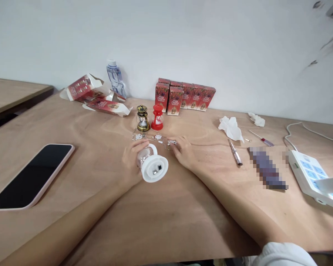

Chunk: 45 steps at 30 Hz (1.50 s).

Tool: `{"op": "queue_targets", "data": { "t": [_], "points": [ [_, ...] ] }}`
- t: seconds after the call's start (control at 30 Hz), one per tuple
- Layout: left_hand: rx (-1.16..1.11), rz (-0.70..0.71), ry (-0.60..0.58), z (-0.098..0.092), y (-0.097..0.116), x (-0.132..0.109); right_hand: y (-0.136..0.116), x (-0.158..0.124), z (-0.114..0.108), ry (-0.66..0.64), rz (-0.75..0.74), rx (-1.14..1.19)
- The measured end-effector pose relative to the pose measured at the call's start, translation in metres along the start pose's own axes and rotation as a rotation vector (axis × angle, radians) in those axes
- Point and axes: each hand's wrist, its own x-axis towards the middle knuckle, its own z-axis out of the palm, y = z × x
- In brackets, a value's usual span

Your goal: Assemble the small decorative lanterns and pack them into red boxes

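Note:
My left hand (131, 160) is closed around a small white lantern (154, 168) with a clear middle. The lantern is tilted so its round base faces me, showing a recess with a dark part and a metal part. Thumb and fingers of my right hand (184, 153) close on a small white part with bent wire (172, 142), low over the table. Other wire handles with white pieces (158, 137) lie just beyond my hands. Behind them stand a bronze-coloured lantern (143, 119) and a red lantern (157, 117), both upright.
Several red boxes (175, 100) stand by the wall, with opened packaging (105, 105) and a water bottle (115, 77) to their left. A phone (33, 175) lies at left. Crumpled tissue (231, 127), two screwdrivers (235, 151), a blurred dark object (267, 168) and a power strip (312, 173) are at right.

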Motion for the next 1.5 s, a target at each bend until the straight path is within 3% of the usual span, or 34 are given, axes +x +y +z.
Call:
{"op": "queue_targets", "data": {
  "t": [0.1, 0.27, 0.47, 0.8, 0.97, 1.13, 1.23, 1.37, 1.5],
  "points": [
    [-0.026, 0.077, 0.046, -0.004, 0.006, 0.005, 0.013, 0.010, -0.001, -0.117, -0.101, -0.235],
    [-0.084, -0.014, -0.189, -0.006, 0.013, 0.011, 0.017, 0.007, 0.004, -0.152, -0.129, -0.351],
    [-0.140, -0.231, -0.074, -0.001, 0.008, 0.011, 0.011, 0.004, 0.003, -0.150, -0.136, -0.432],
    [-0.169, -0.147, -0.138, -0.003, 0.013, 0.012, 0.013, 0.005, 0.000, -0.176, -0.043, -0.393],
    [-0.194, -0.106, -0.212, -0.006, 0.016, 0.015, 0.005, 0.001, -0.005, -0.043, -0.108, -0.327],
    [-0.200, -0.078, -0.273, -0.006, 0.015, 0.013, -0.001, -0.010, -0.002, 0.360, -0.184, -0.019],
    [-0.208, -0.071, -0.294, -0.005, 0.013, 0.012, -0.009, -0.016, 0.005, 0.510, -0.118, 0.162],
    [-0.208, -0.071, -0.274, -0.004, 0.012, 0.012, -0.030, -0.024, 0.011, 0.535, -0.047, 0.322],
    [-0.208, -0.091, -0.242, -0.004, 0.011, 0.012, -0.050, -0.029, 0.011, 0.445, -0.180, 0.338]
  ]
}}
